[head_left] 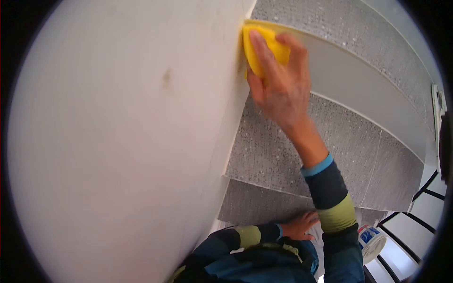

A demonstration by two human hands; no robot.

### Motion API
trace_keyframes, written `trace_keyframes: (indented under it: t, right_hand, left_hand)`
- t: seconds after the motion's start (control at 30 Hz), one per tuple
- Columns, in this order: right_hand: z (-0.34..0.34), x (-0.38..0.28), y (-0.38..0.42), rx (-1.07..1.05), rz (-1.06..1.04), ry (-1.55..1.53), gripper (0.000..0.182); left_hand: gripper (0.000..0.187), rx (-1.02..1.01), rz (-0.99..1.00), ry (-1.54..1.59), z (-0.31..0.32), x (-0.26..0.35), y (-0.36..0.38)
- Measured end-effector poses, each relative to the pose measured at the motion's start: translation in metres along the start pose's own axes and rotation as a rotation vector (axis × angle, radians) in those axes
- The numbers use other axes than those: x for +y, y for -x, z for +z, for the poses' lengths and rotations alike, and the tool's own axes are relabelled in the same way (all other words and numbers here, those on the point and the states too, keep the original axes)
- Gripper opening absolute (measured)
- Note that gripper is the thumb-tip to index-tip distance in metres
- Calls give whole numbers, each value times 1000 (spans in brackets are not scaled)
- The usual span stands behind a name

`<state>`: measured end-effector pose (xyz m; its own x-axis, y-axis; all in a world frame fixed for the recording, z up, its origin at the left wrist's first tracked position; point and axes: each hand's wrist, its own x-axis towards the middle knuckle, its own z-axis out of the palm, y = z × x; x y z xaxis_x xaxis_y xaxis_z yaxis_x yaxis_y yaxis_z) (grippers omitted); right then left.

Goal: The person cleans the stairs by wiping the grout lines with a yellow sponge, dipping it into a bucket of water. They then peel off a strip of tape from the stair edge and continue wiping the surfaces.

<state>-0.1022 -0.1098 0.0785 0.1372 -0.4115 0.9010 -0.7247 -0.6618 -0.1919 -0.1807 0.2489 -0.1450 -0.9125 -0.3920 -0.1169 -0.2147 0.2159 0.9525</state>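
My right hand (283, 87) is closed on a yellow sponge (257, 47), fingers pressed over its face. The sponge touches the white wall (141, 118) at the corner where it meets the pale riser (339, 66) below the upper step. Low in the view, my left hand (301, 227) lies with its fingers stretched out and holds nothing visible. It seems to rest on light-coloured cloth by my knee; the forearm of my right arm partly covers that spot.
Grey speckled stair treads (283, 141) curve away to the right. A brownish smudge (166, 79) marks the wall. At lower right stands a white bucket (374, 247) with a blue label, near a railing of black bars (398, 245).
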Motion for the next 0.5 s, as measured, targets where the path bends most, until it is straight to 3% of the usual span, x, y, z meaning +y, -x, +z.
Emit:
trace_keyframes:
  t: [0.07, 0.13, 0.2, 0.3, 0.33, 0.4, 0.5]
  right_hand:
    - [2, 6, 10, -137, 16, 29, 53]
    - [-7, 8, 21, -263, 8, 59, 51]
    - [-28, 3, 39, -620, 551, -225, 50]
    - [-44, 6, 54, -786, 693, -197, 52]
    - [-45, 2, 62, -790, 702, -203, 52]
    - [-45, -7, 78, -745, 309, 97, 52]
    - [-46, -18, 84, -777, 311, 109, 57]
  left_hand:
    - [83, -145, -74, 92, -33, 18, 3]
    - [83, -105, -52, 75, -25, 12, 3]
    - [82, -8, -6, 51, -14, 6, 0]
    - [82, 104, 47, -37, 4, -3, 0]
    - [82, 100, 38, -30, 8, -5, 0]
    - [83, 234, 118, -51, 13, -8, -1]
    - [83, 191, 150, -48, 13, -13, -6]
